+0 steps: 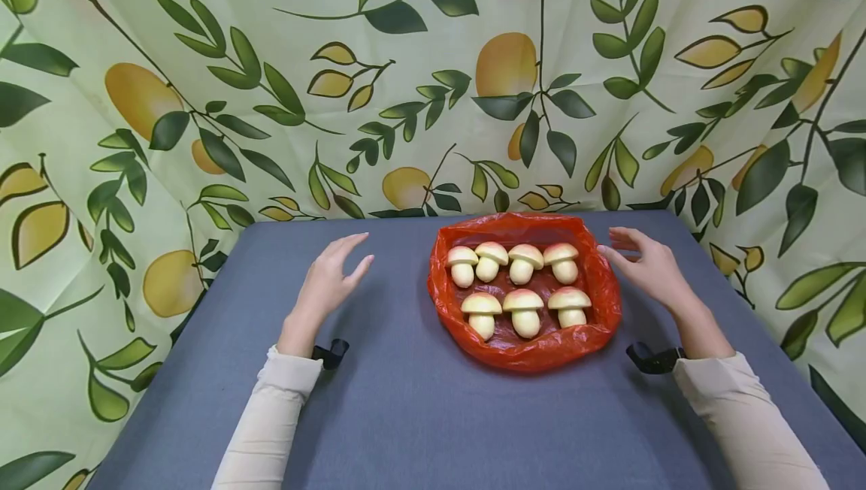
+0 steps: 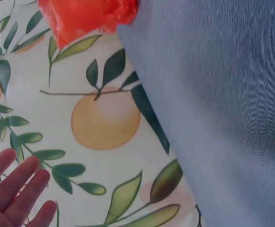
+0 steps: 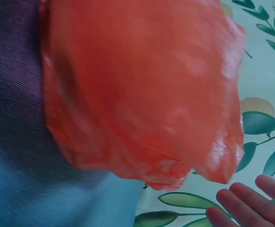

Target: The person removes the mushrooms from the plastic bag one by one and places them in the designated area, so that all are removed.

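Observation:
A red plastic bag with its rim rolled outward lies on the table, holding several cream mushroom-shaped pieces with pinkish cap tops, set in two rows. To the bag's left, my left hand hovers over the table, fingers loosely extended, thumb apart, nothing in it. My right hand is beside the bag's right side, thumb tip close to the rim, fingers relaxed. From the right wrist, the bag's outer wall fills much of the view, with the fingers low at the right.
A blue-grey cloth covers the table. Behind and at both sides hangs a pale curtain printed with leaves and orange fruit, meeting the table's back edge just behind the bag. A black strap sits at the left wrist, another at the right.

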Demonstrator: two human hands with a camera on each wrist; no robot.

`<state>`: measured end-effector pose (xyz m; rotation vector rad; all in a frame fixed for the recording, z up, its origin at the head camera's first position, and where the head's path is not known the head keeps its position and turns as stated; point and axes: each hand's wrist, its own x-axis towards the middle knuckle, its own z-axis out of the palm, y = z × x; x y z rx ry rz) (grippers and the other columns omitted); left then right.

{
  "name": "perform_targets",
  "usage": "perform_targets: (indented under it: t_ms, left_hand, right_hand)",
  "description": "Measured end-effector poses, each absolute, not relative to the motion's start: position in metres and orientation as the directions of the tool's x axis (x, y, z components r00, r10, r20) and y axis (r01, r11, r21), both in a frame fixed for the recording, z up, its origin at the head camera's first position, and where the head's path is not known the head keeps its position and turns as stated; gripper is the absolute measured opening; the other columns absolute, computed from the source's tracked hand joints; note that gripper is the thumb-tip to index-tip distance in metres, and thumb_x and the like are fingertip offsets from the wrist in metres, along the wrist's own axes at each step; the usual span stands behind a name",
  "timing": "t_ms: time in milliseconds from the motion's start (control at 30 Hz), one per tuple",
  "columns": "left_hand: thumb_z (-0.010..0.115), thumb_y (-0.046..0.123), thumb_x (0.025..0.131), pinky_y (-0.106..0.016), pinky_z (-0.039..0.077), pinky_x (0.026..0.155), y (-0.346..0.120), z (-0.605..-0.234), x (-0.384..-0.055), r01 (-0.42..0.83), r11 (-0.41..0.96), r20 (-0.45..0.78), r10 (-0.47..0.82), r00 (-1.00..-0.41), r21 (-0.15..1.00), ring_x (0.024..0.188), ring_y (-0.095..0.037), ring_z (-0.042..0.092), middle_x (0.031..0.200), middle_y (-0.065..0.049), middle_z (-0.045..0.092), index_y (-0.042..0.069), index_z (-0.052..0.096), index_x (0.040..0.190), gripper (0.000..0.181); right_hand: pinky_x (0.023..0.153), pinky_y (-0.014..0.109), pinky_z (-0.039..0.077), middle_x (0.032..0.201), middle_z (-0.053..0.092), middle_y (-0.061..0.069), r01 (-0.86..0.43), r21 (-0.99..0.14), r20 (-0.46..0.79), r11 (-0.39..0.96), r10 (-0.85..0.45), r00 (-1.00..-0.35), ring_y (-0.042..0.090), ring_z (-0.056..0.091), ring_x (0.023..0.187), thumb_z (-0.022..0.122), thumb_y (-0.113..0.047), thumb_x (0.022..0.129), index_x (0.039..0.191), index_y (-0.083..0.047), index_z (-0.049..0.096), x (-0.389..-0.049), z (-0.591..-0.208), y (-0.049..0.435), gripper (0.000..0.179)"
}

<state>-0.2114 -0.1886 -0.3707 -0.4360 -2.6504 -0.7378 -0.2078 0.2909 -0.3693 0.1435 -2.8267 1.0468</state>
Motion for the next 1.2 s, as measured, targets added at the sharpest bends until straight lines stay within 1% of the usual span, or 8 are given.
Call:
perform_targets:
  t_ms: [300,333,433,500,567,633,700,1200]
  left_hand:
    - [0.062,0.024,0.094,-0.050,0.044,0.108,-0.179,-0.386,-0.206,0.405,0.725,0.367,0.222,-0.903,0.557,0.127,-0.032,0.056,0.133,-0.014,0.061,0.010,0.059,0.131,0.040]
    - [0.062,0.024,0.094,-0.050,0.045,0.107,-0.177,-0.387,-0.205,0.406,0.723,0.366,0.224,-0.903,0.559,0.126,-0.032,0.056,0.132,-0.014,0.062,0.009,0.060,0.131,0.040]
    - [0.063,0.023,0.093,-0.050,0.046,0.105,-0.172,-0.392,-0.204,0.415,0.704,0.360,0.238,-0.902,0.576,0.122,-0.031,0.059,0.129,-0.015,0.064,0.007,0.061,0.129,0.039]
    - [0.064,0.022,0.093,-0.050,0.047,0.104,-0.168,-0.395,-0.202,0.425,0.688,0.357,0.250,-0.900,0.589,0.120,-0.031,0.060,0.127,-0.015,0.065,0.006,0.062,0.127,0.038]
    - [0.064,0.021,0.092,-0.050,0.047,0.104,-0.165,-0.397,-0.201,0.436,0.668,0.352,0.268,-0.897,0.603,0.119,-0.030,0.061,0.126,-0.014,0.066,0.006,0.062,0.126,0.037]
    - [0.064,0.021,0.093,-0.049,0.047,0.104,-0.161,-0.399,-0.199,0.447,0.649,0.345,0.287,-0.893,0.616,0.119,-0.030,0.061,0.126,-0.014,0.066,0.006,0.063,0.126,0.036]
    - [0.064,0.020,0.093,-0.048,0.047,0.104,-0.157,-0.400,-0.197,0.451,0.630,0.336,0.301,-0.892,0.633,0.120,-0.029,0.061,0.126,-0.013,0.066,0.007,0.063,0.125,0.035]
    - [0.066,0.016,0.091,-0.046,0.047,0.104,-0.118,-0.404,-0.190,0.531,0.508,0.344,0.419,-0.840,0.679,0.119,-0.027,0.062,0.122,-0.012,0.068,0.002,0.064,0.122,0.034]
  right_hand:
    - [0.091,0.058,0.050,0.131,0.054,0.035,-0.137,-0.669,0.159,0.731,-0.039,-0.986,0.051,0.057,0.114,0.056,-0.034,0.097,0.137,0.007,0.045,-0.196,-0.387,0.290,0.059]
    - [0.090,0.054,0.052,0.130,0.055,0.034,-0.138,-0.671,0.162,0.728,-0.038,-0.986,0.050,0.058,0.113,0.056,-0.034,0.096,0.136,0.007,0.046,-0.195,-0.389,0.290,0.058]
    - [0.082,0.025,0.057,0.128,0.057,0.034,-0.141,-0.678,0.171,0.721,-0.032,-0.985,0.045,0.060,0.111,0.058,-0.032,0.095,0.135,0.007,0.048,-0.191,-0.394,0.291,0.057]
    - [0.075,0.006,0.050,0.127,0.058,0.033,-0.142,-0.687,0.174,0.713,-0.028,-0.984,0.022,0.067,0.102,0.060,-0.032,0.094,0.134,0.007,0.048,-0.190,-0.398,0.291,0.057]
    - [0.071,-0.004,0.039,0.126,0.058,0.033,-0.148,-0.704,0.181,0.695,-0.027,-0.983,-0.004,0.062,0.094,0.062,-0.030,0.094,0.134,0.007,0.049,-0.189,-0.402,0.292,0.057]
    - [0.072,-0.005,0.038,0.126,0.058,0.034,-0.154,-0.719,0.188,0.677,-0.023,-0.982,-0.024,0.047,0.089,0.064,-0.028,0.092,0.134,0.008,0.049,-0.187,-0.405,0.292,0.057]
    - [0.072,-0.006,0.038,0.126,0.057,0.035,-0.154,-0.739,0.190,0.656,-0.017,-0.982,-0.031,0.038,0.088,0.066,-0.026,0.092,0.134,0.009,0.048,-0.186,-0.408,0.292,0.057]
    - [0.067,0.000,0.040,0.123,0.061,0.032,-0.007,-0.747,0.102,0.665,0.104,-0.989,-0.029,0.039,0.078,0.067,-0.032,0.090,0.126,0.007,0.057,-0.178,-0.412,0.293,0.054]
